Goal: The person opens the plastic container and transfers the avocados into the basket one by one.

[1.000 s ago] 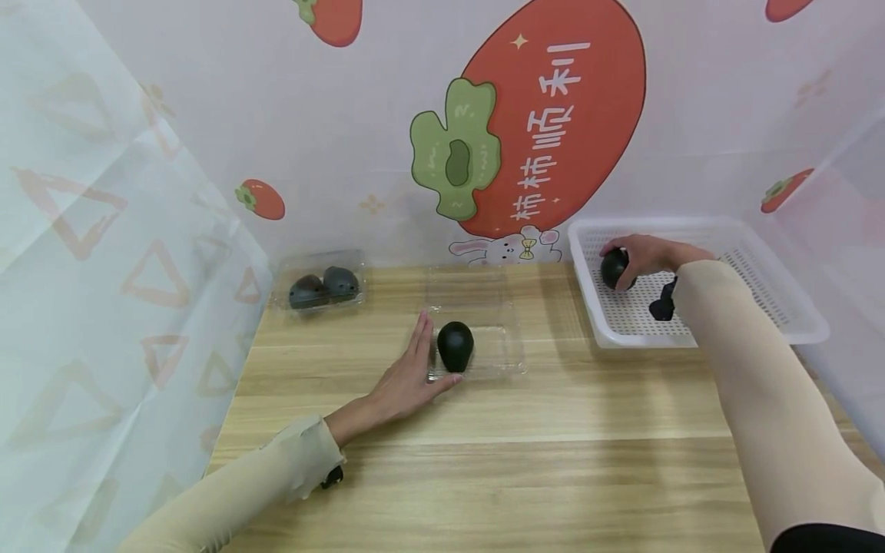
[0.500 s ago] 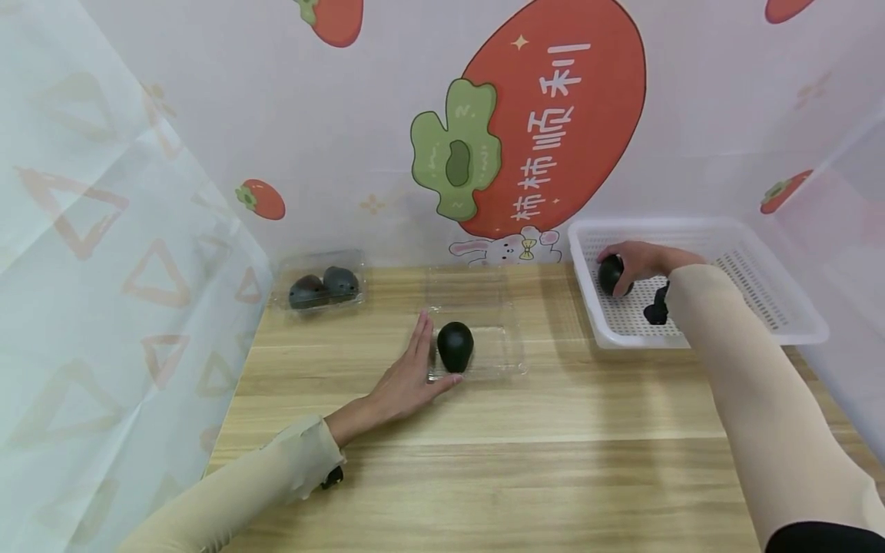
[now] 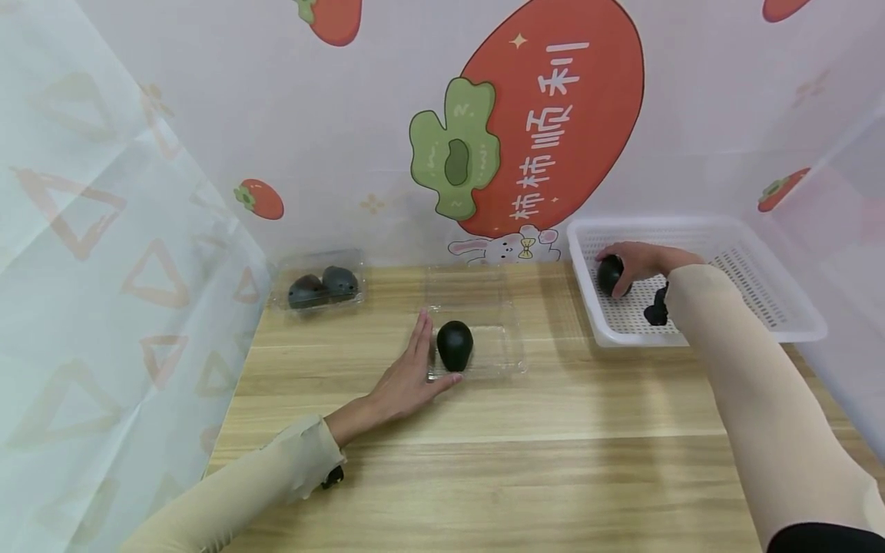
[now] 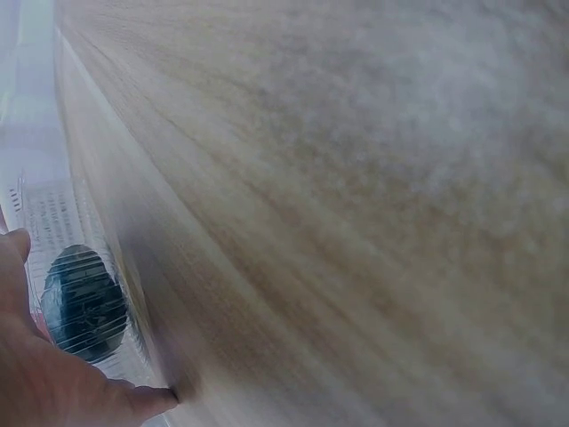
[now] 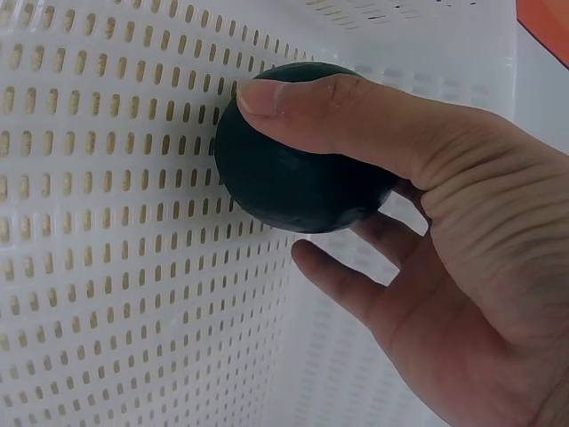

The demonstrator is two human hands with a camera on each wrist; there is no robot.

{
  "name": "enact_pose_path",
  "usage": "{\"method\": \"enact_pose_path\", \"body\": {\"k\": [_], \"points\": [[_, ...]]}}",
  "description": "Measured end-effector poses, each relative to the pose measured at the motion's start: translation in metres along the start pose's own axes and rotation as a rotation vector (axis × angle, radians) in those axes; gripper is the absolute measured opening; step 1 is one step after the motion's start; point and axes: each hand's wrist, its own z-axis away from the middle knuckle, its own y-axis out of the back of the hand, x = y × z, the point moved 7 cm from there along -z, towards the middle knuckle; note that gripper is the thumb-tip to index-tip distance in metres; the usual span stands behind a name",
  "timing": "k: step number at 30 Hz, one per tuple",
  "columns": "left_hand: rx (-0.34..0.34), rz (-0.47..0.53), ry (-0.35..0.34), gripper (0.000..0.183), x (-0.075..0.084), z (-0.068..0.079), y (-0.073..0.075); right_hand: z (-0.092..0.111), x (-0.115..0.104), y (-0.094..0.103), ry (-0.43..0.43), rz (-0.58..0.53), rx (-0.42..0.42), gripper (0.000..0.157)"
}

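In the head view my right hand (image 3: 639, 259) is inside the white basket (image 3: 596, 332), gripping a dark avocado (image 3: 610, 275) near the basket's left wall. The right wrist view shows the thumb laid over the avocado (image 5: 298, 182), with fingers round its far side. My left hand (image 3: 404, 384) rests against the left side of an open clear plastic clamshell box (image 3: 494, 353), fingers straight and thumb along its front edge. Another dark avocado (image 3: 455, 346) stands in the left part of that box. Through the box wall, the left wrist view shows this avocado (image 4: 84, 302) as well.
A clear box (image 3: 361, 298) with two dark avocados (image 3: 323, 287) stands at the table's back left. The printed backdrop (image 3: 332, 138) rises behind the wooden table (image 3: 484, 476), and a pale sheet (image 3: 124, 307) hangs at the left.
My right hand has shifted slightly left and nearer with the avocado, then stayed there over the last half second. The left hand and the clear box have kept their place.
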Motion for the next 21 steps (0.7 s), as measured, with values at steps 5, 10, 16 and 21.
{"method": "enact_pose_path", "body": {"k": [5,10,16,21], "points": [[0.008,0.007,-0.009,0.114,0.002,0.001,0.002,0.003,-0.004,0.002,0.013,0.014,0.018,0.086],[0.001,0.002,-0.005,0.115,0.002,0.001,0.002,0.006,-0.006,0.005,0.019,0.012,0.025,0.087],[0.001,-0.003,-0.007,0.114,0.002,0.000,0.002,0.009,-0.007,0.010,0.001,-0.033,0.007,0.090],[0.003,-0.003,-0.006,0.114,0.002,0.000,0.001,0.011,-0.006,0.014,-0.006,-0.001,0.020,0.090]]}}
